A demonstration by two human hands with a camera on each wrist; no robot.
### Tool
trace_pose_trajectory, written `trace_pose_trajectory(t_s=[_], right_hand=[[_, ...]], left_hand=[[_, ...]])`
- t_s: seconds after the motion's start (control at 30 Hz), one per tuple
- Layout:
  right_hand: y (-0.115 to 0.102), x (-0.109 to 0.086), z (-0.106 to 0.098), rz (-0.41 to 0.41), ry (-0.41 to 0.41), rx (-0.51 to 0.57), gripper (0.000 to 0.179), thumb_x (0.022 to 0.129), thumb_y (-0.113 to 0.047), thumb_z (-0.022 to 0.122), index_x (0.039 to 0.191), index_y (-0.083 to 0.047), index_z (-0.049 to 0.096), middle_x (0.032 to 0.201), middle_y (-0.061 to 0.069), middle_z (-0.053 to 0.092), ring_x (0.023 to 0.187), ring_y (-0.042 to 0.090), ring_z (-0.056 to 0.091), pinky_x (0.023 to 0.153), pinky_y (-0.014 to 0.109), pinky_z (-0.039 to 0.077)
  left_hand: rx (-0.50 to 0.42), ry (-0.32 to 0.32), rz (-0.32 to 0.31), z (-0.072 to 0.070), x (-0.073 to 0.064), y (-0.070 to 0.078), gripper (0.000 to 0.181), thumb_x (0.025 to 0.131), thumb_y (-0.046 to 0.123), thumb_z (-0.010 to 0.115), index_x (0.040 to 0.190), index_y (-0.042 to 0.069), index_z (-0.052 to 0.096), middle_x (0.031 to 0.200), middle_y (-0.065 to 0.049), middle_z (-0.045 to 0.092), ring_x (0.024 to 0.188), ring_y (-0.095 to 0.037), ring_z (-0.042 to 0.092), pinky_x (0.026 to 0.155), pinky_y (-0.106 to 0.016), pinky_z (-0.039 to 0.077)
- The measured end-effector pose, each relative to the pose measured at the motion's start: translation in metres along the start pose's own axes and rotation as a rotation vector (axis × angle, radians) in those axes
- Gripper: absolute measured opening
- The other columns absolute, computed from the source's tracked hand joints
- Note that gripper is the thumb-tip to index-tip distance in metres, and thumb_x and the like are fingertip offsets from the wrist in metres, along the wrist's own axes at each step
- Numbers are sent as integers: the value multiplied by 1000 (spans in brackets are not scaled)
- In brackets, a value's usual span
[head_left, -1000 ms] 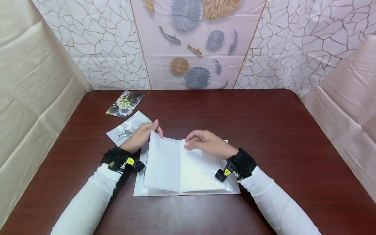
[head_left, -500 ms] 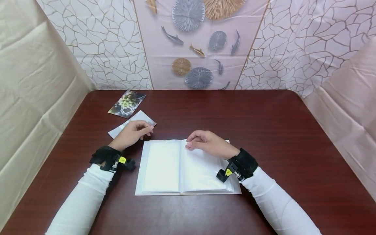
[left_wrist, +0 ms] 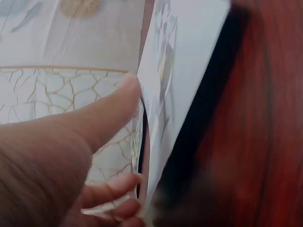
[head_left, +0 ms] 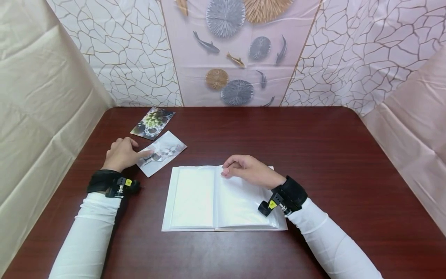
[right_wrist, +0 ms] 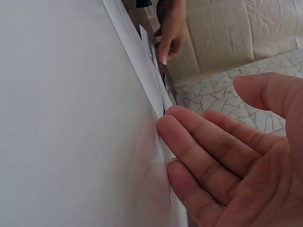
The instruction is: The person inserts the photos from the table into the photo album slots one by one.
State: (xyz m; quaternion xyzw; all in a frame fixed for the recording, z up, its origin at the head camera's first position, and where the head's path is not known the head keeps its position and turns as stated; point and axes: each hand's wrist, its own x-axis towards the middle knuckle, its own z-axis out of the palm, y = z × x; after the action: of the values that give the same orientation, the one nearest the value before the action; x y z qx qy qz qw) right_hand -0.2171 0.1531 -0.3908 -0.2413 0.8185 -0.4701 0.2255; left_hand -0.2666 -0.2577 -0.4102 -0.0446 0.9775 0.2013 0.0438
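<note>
A photo album with white pages and clear sleeves lies open on the table in the head view. My right hand rests at the top of its right page; in the right wrist view that hand's fingers extend loosely against the page edge. My left hand is at the left end of a pale photo print. Its thumb reaches straight over the print in the head view. The other fingers are beside the print's edge, and a firm pinch is not visible.
A second print with a green succulent lies farther back, close to the pale one. The dark red table ends at a patterned curtain. Cream cloth hangs along the left side.
My left hand has let go of the album's left page, which now lies flat, and moved left to the pale print. The right hand has stayed at the right page.
</note>
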Motion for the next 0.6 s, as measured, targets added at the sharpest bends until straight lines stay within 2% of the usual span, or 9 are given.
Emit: trace_pose_trajectory(t_s=[0.13,0.27,0.37,0.5,0.6], right_hand=[[-1,0,0,3,1,-4,27,102,-19,61,123,-2,64,114,9,76,108,19,71,105,44,50],[-1,-1,1,5,4,-10,26,103,-19,61,123,-3,64,114,9,76,108,19,71,105,44,50],[-2,-1,1,3,3,-12,27,103,-20,60,123,-2,63,114,9,76,108,19,71,105,44,50],[-2,-2,2,-2,1,-16,28,103,-21,60,124,-3,63,114,9,76,108,19,70,105,44,50],[-2,-1,2,-10,7,-18,27,103,-21,60,123,-3,64,114,9,76,107,18,71,104,43,50]], left_hand=[[36,-55,-21,-1,0,-3,86,82,67,71,121,-8,58,118,-31,56,108,-45,50,85,-59,43],[43,-65,-26,-1,0,-2,77,84,63,72,114,-7,65,109,-27,64,94,-38,56,73,-47,46],[16,-76,-43,-1,0,0,69,85,57,74,110,-6,63,100,-24,63,87,-34,54,68,-40,43],[-73,-75,-17,-2,1,2,50,90,41,75,109,-2,56,94,-19,59,82,-30,53,65,-35,41],[-222,-91,17,-2,3,4,36,98,27,68,116,-2,57,100,-20,62,83,-26,57,66,-30,47]])
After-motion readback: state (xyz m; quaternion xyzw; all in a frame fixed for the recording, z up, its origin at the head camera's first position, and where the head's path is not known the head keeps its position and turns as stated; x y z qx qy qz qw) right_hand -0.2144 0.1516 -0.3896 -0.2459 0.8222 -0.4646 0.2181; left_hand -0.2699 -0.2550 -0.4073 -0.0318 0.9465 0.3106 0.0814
